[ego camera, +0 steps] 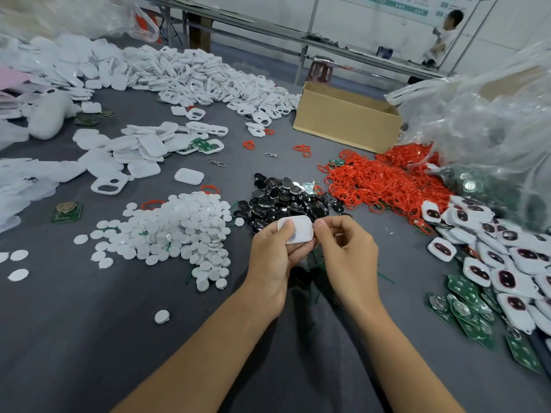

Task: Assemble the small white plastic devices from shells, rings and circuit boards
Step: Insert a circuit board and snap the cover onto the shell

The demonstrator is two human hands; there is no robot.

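A small white shell [296,232] is held clear of the grey desk [89,338], between the two hands near the middle of the view. It sits just on the near side of a heap of black parts [286,198], and its smooth, rounded-square face is turned up toward the camera.

The left hand [272,257] grips the shell from its left and lower side. The thumb lies across the upper left corner and the curled fingers close in beneath. The right hand [343,251] meets the shell at its right edge, where thumb and forefinger pinch it. The other fingers are curled in toward the palm. Whether anything besides the shell's edge sits between those fingertips I cannot tell. Both hands are closed narrowly on the same shell, and their knuckles come close together below it.

Just left of the hands lies a pile of white discs [179,231], with a lone circuit board [68,211] further left. A mass of red rings [387,177] spreads beyond the right hand. Along the right edge, assembled white devices [492,254] lie over scattered green circuit boards [468,305]. Further back are loose white shells [143,147], a long heap of white frames [208,76], a cardboard box [346,117] and a clear plastic bag [483,120].
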